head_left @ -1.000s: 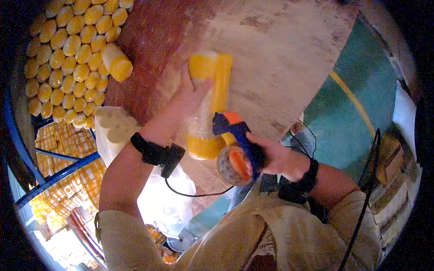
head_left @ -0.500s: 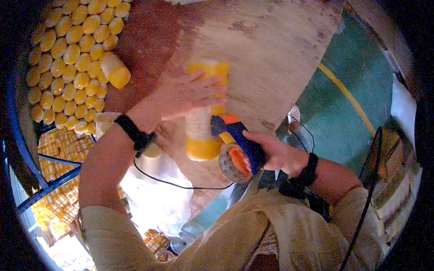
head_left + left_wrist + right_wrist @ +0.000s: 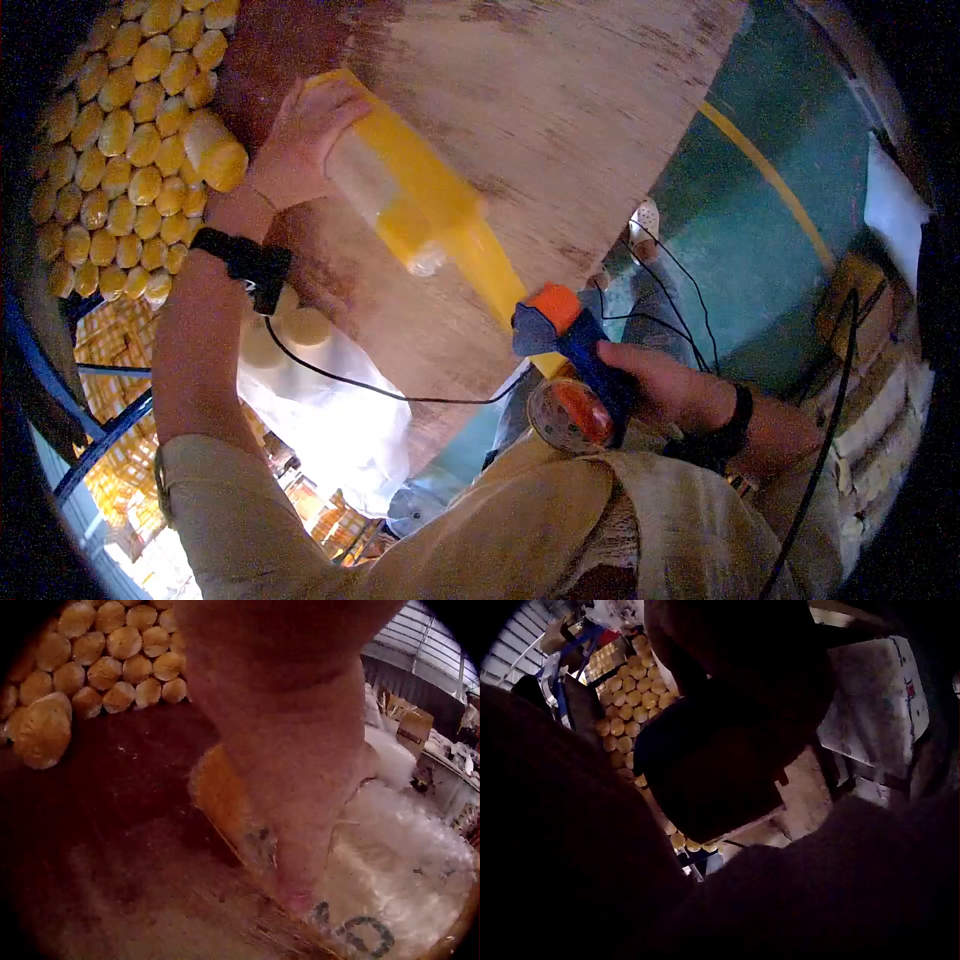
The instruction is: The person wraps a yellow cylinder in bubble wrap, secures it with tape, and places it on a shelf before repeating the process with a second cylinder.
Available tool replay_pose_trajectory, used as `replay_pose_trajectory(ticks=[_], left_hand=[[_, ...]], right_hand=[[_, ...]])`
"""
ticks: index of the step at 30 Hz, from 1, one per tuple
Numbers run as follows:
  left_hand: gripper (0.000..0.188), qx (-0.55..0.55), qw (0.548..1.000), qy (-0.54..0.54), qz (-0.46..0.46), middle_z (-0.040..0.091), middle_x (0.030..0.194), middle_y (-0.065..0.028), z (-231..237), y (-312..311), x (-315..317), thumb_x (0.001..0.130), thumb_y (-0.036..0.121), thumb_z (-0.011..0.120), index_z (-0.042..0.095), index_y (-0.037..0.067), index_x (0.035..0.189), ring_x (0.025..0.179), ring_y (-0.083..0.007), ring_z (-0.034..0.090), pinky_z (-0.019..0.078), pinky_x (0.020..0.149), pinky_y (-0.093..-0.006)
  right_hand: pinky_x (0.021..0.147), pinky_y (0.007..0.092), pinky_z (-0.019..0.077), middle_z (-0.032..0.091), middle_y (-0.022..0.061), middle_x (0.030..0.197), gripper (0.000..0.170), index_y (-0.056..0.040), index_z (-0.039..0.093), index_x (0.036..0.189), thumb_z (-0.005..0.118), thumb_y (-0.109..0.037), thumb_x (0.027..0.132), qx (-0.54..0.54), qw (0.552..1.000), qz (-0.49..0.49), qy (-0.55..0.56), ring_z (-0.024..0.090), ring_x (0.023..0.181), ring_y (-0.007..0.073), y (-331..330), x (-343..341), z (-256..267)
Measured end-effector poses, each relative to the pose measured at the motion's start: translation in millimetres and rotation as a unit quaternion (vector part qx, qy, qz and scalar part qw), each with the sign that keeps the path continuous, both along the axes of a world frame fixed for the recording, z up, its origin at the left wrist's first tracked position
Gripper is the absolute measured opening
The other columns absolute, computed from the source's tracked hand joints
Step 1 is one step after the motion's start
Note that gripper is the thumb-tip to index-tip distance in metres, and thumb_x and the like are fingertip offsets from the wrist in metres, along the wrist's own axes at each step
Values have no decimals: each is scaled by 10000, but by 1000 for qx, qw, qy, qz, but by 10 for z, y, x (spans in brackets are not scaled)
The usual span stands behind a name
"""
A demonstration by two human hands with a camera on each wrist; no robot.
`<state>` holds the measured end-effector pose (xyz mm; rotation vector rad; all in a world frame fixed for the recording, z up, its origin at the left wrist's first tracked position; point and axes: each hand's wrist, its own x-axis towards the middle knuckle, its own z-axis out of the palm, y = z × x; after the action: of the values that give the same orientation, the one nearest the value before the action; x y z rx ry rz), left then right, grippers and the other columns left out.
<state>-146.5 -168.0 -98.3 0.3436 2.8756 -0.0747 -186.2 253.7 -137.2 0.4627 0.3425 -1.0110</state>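
Well, tape roll (image 3: 546, 420) in dispenser (image 3: 594, 368).

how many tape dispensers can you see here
1: the blue-and-orange handheld tape dispenser in the right hand, with a yellow tape strip running to the clear, yellow-banded plastic-wrapped bundle gripped by the left hand. Others could be hidden in dark or cluttered areas.

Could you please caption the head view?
Yellow tape links oblong plastic-wrapped bundle in left hand to blue dispenser in right hand.

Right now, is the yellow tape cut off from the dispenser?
No, in the head view a yellow tape strip runs unbroken from the wrapped roll to the tape dispenser.
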Motion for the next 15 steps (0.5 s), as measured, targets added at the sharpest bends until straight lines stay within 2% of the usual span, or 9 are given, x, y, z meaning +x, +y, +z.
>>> replay_pose_trajectory(ticks=[9, 12, 13, 15], left_hand=[[760, 4, 1000, -25, -13, 446, 1203, -93, 56, 9, -137, 476, 252, 761, 449, 124, 1158, 1175, -282, 373, 222, 1012, -460], [798, 22, 999, -31, -2, 454, 1192, -106, 101, 34, -211, 448, 278, 780, 447, 116, 1154, 1151, -294, 395, 270, 989, -440], [812, 28, 999, -34, 4, 457, 1189, -110, 118, 54, -232, 438, 287, 787, 446, 112, 1153, 1144, -298, 402, 289, 979, -432], [837, 41, 998, -40, 40, 462, 1183, -119, 59, -24, -229, 422, 284, 798, 443, 101, 1158, 1135, -306, 410, 319, 965, -412]], right_hand=[[576, 245, 490, 609, 60, 814, 465, -8, 524, 1057, 450, -427, 866, -3, 995, 62, 84, 594, 650, 141, -265, 20, -20], [803, 314, 453, 578, 86, 1013, 441, -26, 466, 1146, 444, -378, 881, -45, 994, -13, 102, 570, 899, 180, -301, 158, -253], [861, 332, 438, 566, 92, 1067, 446, -30, 446, 1174, 446, -368, 883, -50, 994, -46, 84, 559, 963, 190, -343, 212, -325], [923, 354, 404, 536, 99, 1139, 483, -31, 406, 1222, 460, -365, 878, -30, 990, -139, -20, 531, 1037, 200, -580, 362, -386]])
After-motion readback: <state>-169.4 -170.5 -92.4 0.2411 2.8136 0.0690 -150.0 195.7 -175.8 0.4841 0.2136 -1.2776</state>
